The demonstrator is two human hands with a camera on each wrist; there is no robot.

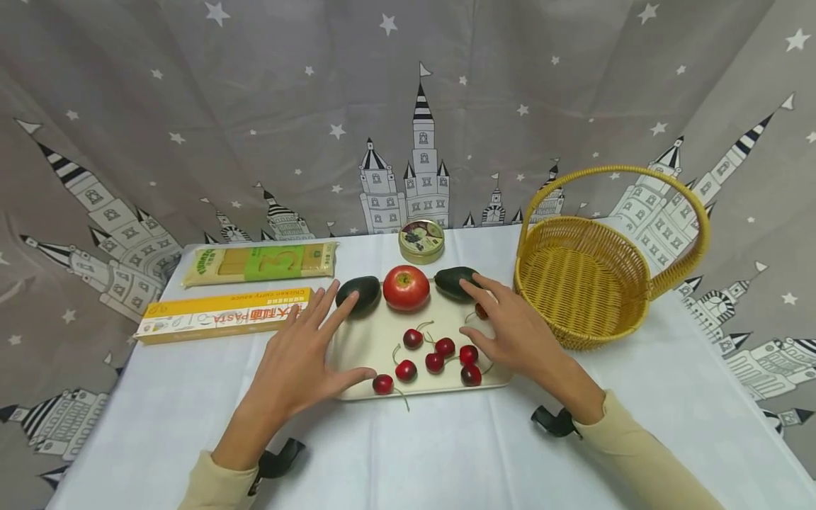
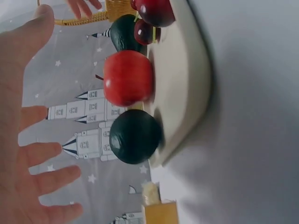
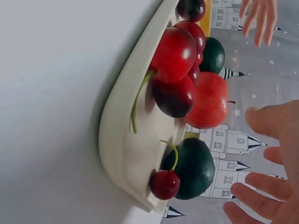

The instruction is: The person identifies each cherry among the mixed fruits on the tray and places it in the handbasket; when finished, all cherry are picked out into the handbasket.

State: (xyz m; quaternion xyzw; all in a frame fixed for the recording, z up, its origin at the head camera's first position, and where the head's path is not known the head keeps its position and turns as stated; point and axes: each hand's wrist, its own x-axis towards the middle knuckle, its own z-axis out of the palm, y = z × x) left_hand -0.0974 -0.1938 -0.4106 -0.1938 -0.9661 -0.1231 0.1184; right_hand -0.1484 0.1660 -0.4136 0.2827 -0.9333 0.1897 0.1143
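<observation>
A cream tray [image 1: 376, 340] holds a red apple [image 1: 406, 288], two dark green avocados and several cherries [image 1: 406, 370]. My left hand [image 1: 306, 354] hovers over the tray's left side with fingers spread, near the left avocado [image 1: 359, 295]. In the left wrist view that avocado [image 2: 135, 136] stands apart from the fingers. Above the right side, my right hand [image 1: 513, 329] is held with its fingers extended, close to the right avocado [image 1: 454, 283]. One cherry [image 3: 165, 184] lies beside that avocado, partly hidden by the hand in the head view. Neither hand holds anything.
Right of the tray stands a yellow wicker basket [image 1: 627, 283] with a tall handle. A round tin [image 1: 421, 241] sits behind the apple. At the left lie a green-labelled noodle pack [image 1: 261, 263] and a yellow pasta box [image 1: 219, 316]. A castle-print curtain [image 1: 268, 106] hangs behind.
</observation>
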